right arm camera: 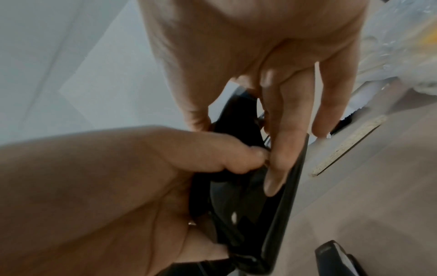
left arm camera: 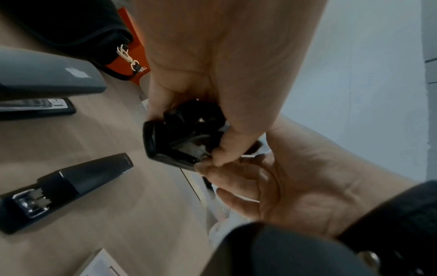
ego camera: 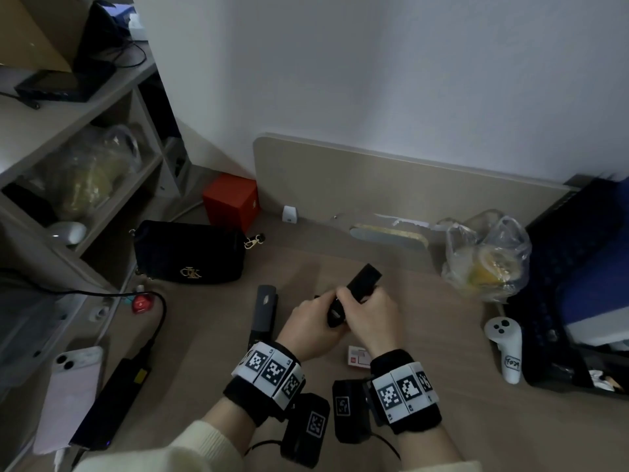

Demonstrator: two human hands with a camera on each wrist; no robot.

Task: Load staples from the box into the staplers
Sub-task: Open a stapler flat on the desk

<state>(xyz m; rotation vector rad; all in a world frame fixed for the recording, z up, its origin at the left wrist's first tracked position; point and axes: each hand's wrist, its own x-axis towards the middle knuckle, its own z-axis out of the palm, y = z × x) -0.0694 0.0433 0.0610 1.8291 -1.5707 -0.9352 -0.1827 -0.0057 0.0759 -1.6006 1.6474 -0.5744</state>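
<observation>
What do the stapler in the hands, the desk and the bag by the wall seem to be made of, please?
Stapler: black plastic shell by its smooth, slightly glossy edges; a bright bit inside looks like metal.
Desk: pale wood-look laminate, matte; a cut-out edge shows a grainy chipboard-like core.
Bag: black, soft and matte, perhaps velvet or suede, with gold-coloured metal letters and clasp.

Glossy black plastic stapler, matt wood-grain desk, crinkly clear plastic bag.

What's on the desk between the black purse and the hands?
In the head view, a grey stapler lies between the black purse and the left hand, with bare desk around it.
</observation>
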